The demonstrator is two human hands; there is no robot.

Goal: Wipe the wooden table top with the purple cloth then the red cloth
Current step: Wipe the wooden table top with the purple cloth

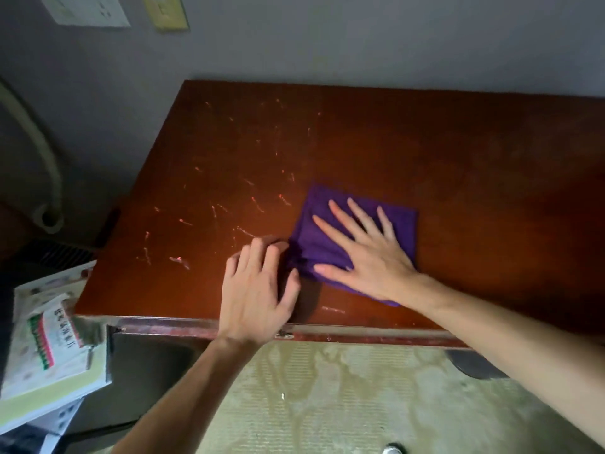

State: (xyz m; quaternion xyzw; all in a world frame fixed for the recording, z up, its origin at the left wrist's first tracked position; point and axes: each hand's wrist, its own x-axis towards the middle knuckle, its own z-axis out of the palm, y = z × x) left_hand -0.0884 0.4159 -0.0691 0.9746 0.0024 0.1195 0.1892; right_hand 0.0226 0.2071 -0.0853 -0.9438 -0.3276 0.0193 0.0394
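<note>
A folded purple cloth lies flat on the reddish-brown wooden table top, near the front edge. My right hand presses on it with straight, spread fingers. My left hand rests on the wood just left of the cloth, fingers relaxed, its fingertips at the cloth's left edge. Pale scratch marks are scattered over the left half of the table top. No red cloth is in view.
The table's back edge meets a grey wall. A stack of printed papers and booklets sits low at the left, beside the table's front left corner. A pale pipe curves down the wall at the left. Patterned flooring lies below.
</note>
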